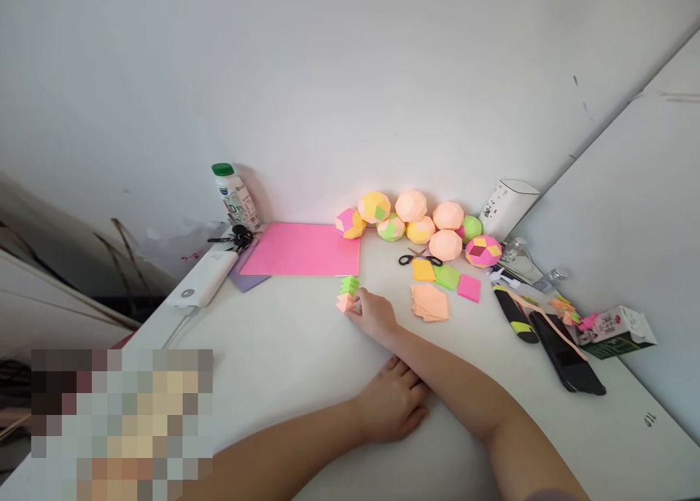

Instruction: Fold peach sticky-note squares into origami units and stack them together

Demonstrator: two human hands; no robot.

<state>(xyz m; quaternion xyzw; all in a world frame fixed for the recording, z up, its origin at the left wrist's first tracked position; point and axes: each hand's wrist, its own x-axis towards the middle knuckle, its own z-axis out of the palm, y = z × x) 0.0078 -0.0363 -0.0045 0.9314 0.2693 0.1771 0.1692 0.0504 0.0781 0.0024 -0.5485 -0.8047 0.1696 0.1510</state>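
My right hand (375, 315) reaches forward over the white table (284, 355). Its fingertips are closed on a small peach folded paper piece (344, 303). A green folded paper piece (348, 284) sits right behind it, touching or nearly touching. My left hand (391, 406) lies flat on the table nearer to me. Its fingers are stretched towards my right forearm and hold nothing; their tips are partly hidden by that forearm. A stack of peach folded papers (429, 302) lies just right of my right hand.
Against the wall sit several coloured paper balls (411, 206), scissors (420, 258) and a pink sheet (302, 249). At left are a bottle (235, 195), keys (238, 236) and a white power bank (202, 281). At right lie sticky notes (469, 287), a phone (566, 351) and a carton (620, 329).
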